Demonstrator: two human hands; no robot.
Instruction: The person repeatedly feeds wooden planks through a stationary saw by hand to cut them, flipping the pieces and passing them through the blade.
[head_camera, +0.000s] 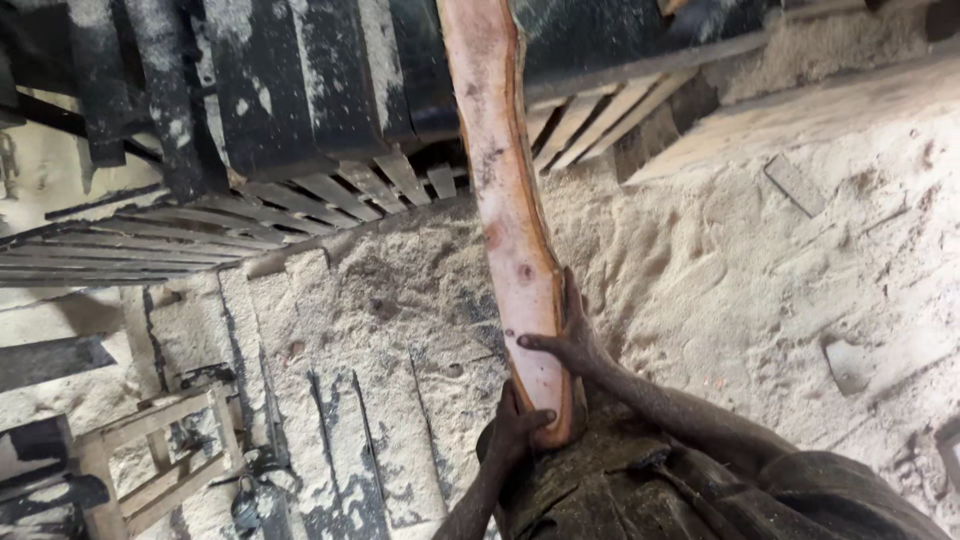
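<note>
Sawdust covers the pale floor (760, 290) in a thick, footprinted layer, and over it runs a long, rough-sawn reddish-pink wooden slab (510, 230) with wavy bark edges, stretching from the person's body at six o'clock up towards twelve o'clock. Its far end passes over a dark, dust-caked machine frame (270, 90) with pale wooden slats (330, 190) fanned out beneath it. The right hand (568, 340) wraps the slab's right edge, fingers curled across its face in a closed grip; the left hand (515, 425) cups the near end from below, thumb hooked over the tip, also closed on the wood. A small wooden crate frame (160, 455) sits at eight o'clock. Whether the far end rests on the machine is hard to tell from this angle. To handle this well, I judge both hands should keep the slab level and straight, with fingers clear of the rough edges.
</note>
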